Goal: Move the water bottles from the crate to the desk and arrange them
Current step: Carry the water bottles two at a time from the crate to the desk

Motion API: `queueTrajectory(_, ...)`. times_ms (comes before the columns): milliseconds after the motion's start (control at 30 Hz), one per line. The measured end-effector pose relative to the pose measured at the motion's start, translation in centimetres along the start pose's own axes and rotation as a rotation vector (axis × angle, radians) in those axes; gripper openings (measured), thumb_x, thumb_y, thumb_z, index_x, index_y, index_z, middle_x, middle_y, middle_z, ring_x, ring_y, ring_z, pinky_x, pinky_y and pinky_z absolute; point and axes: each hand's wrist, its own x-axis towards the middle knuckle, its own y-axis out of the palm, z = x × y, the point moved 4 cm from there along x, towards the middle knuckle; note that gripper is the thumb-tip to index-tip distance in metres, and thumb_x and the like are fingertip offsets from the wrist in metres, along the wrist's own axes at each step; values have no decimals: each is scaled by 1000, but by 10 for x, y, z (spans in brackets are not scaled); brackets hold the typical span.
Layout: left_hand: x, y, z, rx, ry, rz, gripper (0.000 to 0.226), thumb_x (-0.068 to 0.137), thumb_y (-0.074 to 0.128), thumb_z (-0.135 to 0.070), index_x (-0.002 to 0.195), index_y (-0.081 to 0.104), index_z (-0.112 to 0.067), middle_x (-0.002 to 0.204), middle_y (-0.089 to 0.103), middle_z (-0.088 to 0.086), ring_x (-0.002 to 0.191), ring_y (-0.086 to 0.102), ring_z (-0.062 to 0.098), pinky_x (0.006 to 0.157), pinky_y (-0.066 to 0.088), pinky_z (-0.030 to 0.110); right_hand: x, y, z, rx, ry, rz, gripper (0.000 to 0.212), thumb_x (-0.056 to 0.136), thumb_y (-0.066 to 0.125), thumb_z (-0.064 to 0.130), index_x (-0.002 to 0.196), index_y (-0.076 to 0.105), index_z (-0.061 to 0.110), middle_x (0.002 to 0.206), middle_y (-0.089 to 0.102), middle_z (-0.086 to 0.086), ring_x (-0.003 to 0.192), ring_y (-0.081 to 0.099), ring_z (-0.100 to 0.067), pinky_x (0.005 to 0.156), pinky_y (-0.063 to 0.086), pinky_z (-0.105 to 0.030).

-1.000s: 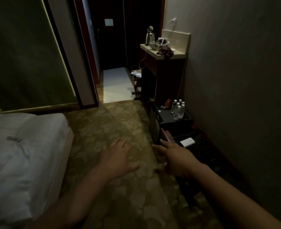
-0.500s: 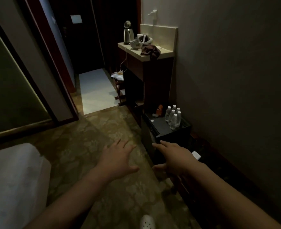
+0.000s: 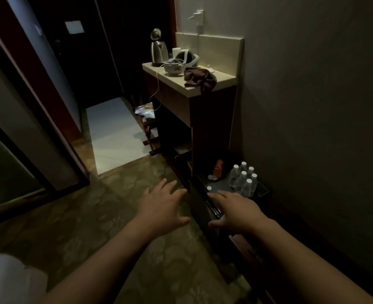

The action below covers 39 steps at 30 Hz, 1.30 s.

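Fingers spread on both hands, left hand [image 3: 162, 206] and right hand [image 3: 236, 212], nothing held. Bottles [image 3: 243, 179] far right, clustered upright in the crate [image 3: 219, 185] by the wall. Risk: dim light, tight cluster, so a grab could topple neighbours.

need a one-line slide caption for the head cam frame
Both hands, left and right, reach open toward clustered water bottles in a dark crate beside the kettle counter.
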Motion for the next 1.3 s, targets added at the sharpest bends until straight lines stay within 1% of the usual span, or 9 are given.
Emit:
queueTrajectory(133,86,7,43,-9,83,13,85,78,54,-74,150,22,-42,163,14,-5,151,7,21,117,23,54,71,-7,-13,-12,93,-26,89,80,63,67,153,19,40,157,31,6,139,37,-21,103,45,-42)
queueTrajectory(267,179,9,72,-29,202,17,87,77,56,-74,150,23,-41,163,15,-6,151,8,21,117,23,53,134,-14,-29,39,253,-66,87,79,63,66,151,21,40,155,33,8,138,38,-18,102,46,-40)
queueTrajectory(367,240,8,86,-22,315,39,86,77,57,-73,150,24,-40,163,17,-5,150,10,21,117,24,53,171,-18,-37,88,373,-63,86,79,61,68,151,21,42,153,35,9,137,38,-17,102,46,-38)
queueTrajectory(500,307,9,90,-4,453,87,85,77,58,-71,150,26,-39,162,18,-5,150,12,22,116,25,54,206,-21,-52,127,534,-93,86,79,61,67,151,21,42,152,36,11,135,41,-16,96,48,-35)
queueTrajectory(667,380,22,68,1,594,129,83,78,61,-68,149,27,-39,162,20,-4,149,15,23,115,27,54,225,-17,-83,167,699,-84,84,80,62,65,150,22,41,153,36,9,133,43,-18,95,47,-35)
queueTrajectory(833,449,43,32,-13,689,137,84,76,60,-70,147,31,-37,160,24,-3,148,21,24,112,32,52,244,-11,-135,265,828,-121,86,79,66,61,150,23,40,150,39,5,131,45,-18,95,50,-37)
queueTrajectory(967,495,62,1,-4,728,184,85,76,60,-70,147,31,-35,160,26,-1,146,24,25,111,34,52,261,-4,-180,333,889,-145,84,78,68,59,149,27,41,147,43,4,128,47,-18,95,50,-37)
queueTrajectory(1067,526,76,-21,21,774,200,84,75,60,-70,146,33,-34,159,28,-1,145,26,25,110,35,50,278,2,-212,332,919,-136,82,78,68,59,148,29,39,143,46,2,125,49,-19,92,52,-37)
queueTrajectory(1300,583,122,-63,24,878,240,76,76,58,-68,140,42,-30,151,39,0,138,36,24,103,41,46,312,31,-270,375,1014,-108,78,80,67,56,146,34,33,135,50,-2,119,52,-22,90,51,-39)
